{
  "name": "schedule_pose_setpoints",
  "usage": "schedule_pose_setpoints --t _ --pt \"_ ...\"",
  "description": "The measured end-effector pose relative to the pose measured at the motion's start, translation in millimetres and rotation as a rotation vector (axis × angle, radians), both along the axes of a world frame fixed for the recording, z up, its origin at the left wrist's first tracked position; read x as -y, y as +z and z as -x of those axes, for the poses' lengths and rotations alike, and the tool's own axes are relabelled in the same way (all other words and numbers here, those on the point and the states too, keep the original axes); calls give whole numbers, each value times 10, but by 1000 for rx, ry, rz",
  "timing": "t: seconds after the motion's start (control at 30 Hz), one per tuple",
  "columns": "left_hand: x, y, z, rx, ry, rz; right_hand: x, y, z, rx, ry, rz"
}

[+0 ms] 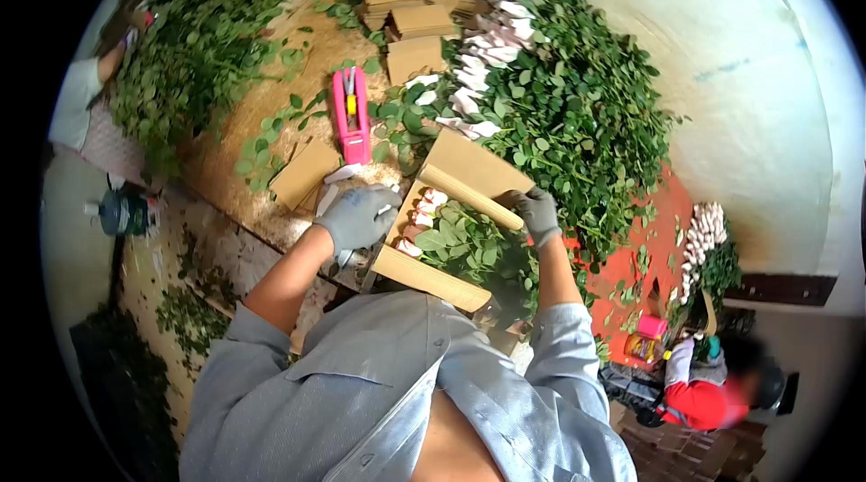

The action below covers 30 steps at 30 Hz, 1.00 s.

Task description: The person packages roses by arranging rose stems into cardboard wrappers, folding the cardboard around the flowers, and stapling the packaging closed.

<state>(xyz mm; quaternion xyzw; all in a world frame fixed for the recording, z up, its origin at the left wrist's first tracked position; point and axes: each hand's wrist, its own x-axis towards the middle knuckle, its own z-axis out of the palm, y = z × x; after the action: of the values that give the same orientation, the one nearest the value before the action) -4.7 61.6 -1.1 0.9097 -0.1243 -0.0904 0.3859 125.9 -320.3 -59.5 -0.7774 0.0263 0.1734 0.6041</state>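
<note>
1 flower bunch (462, 243) in 1 cardbd wrap (474, 165)

R hand (538, 214) grips wrap's R edge; L hand (361, 216) at wrap's L side, grip unclear. 1 pink tape dispenser (353, 135) beyond wrap, to L.

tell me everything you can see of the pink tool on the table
The pink tool is long and narrow, with a glossy, plastic-looking body, a silvery metal-looking strip and a yellow part in its middle. It rests on the brown table, its length running away from the person, with loose leaves around it. Neither hand holds it; the gloved left hand is nearest.
</note>
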Motion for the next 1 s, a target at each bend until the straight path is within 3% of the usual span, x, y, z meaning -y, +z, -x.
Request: schedule_pose_setpoints --t 0.1,0.17,0.23,0.3,0.4,0.43,0.5,0.57,0.67,0.7,0.73,0.77,0.8,0.83,0.87,0.93,0.97,1.0 --pt "-76 -14 -76 76 92 121 -77 588 126 207 -155 110" --pt "-7 -8 -177 88 152 255 -254 1114 277 400 -229 -111" --pt "123 12 -269 178 196 268 -29 1486 467 385 -161 -94" --pt "215 33 -332 266 233 291 96 1741 701 416 -132 -332" --pt "296 56 -406 143 133 407 -120 1916 915 483 92 -600" --pt "280 23 -412 144 132 415 -8 1804 868 463 406 -823" --pt "215 -69 -397 -138 -110 326 46 1686 854 369 440 -822" --pt "194 161 -269 -164 -127 185 -121 1548 854 236 222 -602" --pt "145 179 -45 -247 -279 -264 -469 1232 581 -175 454 -182" --pt "94 45 20 -251 -273 -265 -632 971 560 -360 487 -77" --pt "23 -223 93 -111 -349 -168 -725 594 521 -483 532 -159" --pt "0 -428 122 32 -422 -72 -880 453 569 -388 668 -30" --pt "31 -511 109 -84 -377 -85 -1040 317 617 -281 797 97" --pt "-5 -329 114 -85 -372 -84 -1236 343 711 61 988 433" --pt "-84 -136 129 -157 -314 -156 -1344 255 732 54 975 619" --pt "-222 85 114 -334 -202 -218 -1447 349 804 103 962 724" --pt "-281 6 122 -341 -202 -216 -1482 393 849 155 944 830" --pt "-366 -150 161 -190 -104 -251 -1495 392 887 148 949 828"
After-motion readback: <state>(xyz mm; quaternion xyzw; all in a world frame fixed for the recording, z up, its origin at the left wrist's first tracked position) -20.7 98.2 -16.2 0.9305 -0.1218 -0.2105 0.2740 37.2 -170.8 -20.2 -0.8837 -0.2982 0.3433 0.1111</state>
